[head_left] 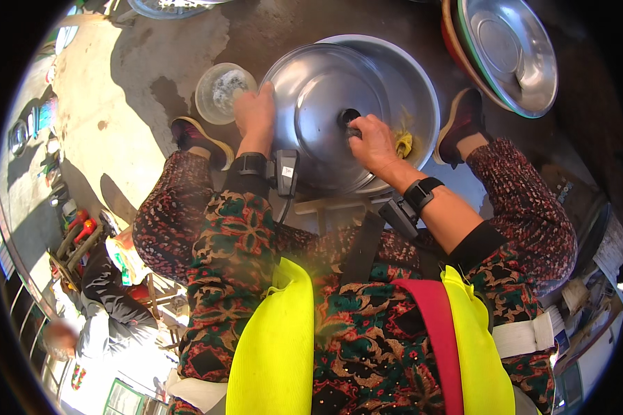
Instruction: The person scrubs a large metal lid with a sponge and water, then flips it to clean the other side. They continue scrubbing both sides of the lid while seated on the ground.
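Note:
A round metal pot lid (311, 119) with a black knob (349, 117) lies tilted over a wide metal basin (420, 88). My left hand (257, 111) grips the lid's left rim. In my right hand (374, 141) is a dark, mesh-like scrubbing pad (353, 133), pressed to the lid beside the knob. A yellow crumpled cloth or scrap (403, 143) rests inside the basin, right of my right hand. Left of the lid stands a translucent plastic bowl (218, 93) with whitish, foamy stuff in it, partly behind my left hand.
Several nested basins (503, 52) lean at the upper right. A bluish perforated basket (171, 8) shows at the top edge. My shoes flank the metal basin on the floor. Another person (111, 295) sits at the lower left, near red objects (85, 228).

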### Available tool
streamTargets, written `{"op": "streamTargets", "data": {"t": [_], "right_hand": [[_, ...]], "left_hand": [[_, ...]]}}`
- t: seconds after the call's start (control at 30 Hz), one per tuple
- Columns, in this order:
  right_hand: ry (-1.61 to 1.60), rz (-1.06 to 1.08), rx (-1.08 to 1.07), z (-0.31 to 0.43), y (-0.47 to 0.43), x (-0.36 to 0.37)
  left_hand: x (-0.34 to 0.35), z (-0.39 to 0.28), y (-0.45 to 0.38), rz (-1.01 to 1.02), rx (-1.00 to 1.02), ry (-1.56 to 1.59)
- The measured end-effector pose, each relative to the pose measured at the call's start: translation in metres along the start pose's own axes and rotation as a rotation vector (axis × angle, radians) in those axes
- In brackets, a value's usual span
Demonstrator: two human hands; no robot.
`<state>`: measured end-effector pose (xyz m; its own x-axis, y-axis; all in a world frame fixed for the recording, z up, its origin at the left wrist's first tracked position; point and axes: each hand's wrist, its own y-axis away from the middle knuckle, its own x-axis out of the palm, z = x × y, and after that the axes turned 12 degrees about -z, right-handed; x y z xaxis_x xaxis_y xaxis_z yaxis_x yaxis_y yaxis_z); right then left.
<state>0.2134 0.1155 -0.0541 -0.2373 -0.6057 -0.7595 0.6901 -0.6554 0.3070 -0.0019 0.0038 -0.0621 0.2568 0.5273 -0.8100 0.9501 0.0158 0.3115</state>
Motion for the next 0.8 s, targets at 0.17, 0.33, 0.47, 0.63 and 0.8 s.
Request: {"op": "streamTargets", "data": {"t": [0.17, 0.33, 0.47, 0.63, 0.8], "right_hand": [[-0.381, -0.055, 0.231, 0.011, -0.007, 0.002], [0.002, 0.09, 0.052, 0.001, 0.008, -0.006], [-0.185, -0.021, 0.02, 0.008, 0.009, -0.003], [-0.347, -0.003, 0.229, -0.008, -0.024, -0.018], [-0.232, -0.304, 0.226, -0.088, -0.095, -0.045]], "left_hand": [[-0.001, -0.002, 0.004, -0.098, -0.001, 0.017], [-0.005, -0.008, 0.004, 0.015, -0.049, 0.004], [-0.003, -0.004, 0.003, -0.004, -0.047, -0.019], [0.008, 0.012, -0.012, 0.018, -0.012, 0.015], [0.004, 0.025, -0.025, 0.07, -0.022, 0.276]]}}
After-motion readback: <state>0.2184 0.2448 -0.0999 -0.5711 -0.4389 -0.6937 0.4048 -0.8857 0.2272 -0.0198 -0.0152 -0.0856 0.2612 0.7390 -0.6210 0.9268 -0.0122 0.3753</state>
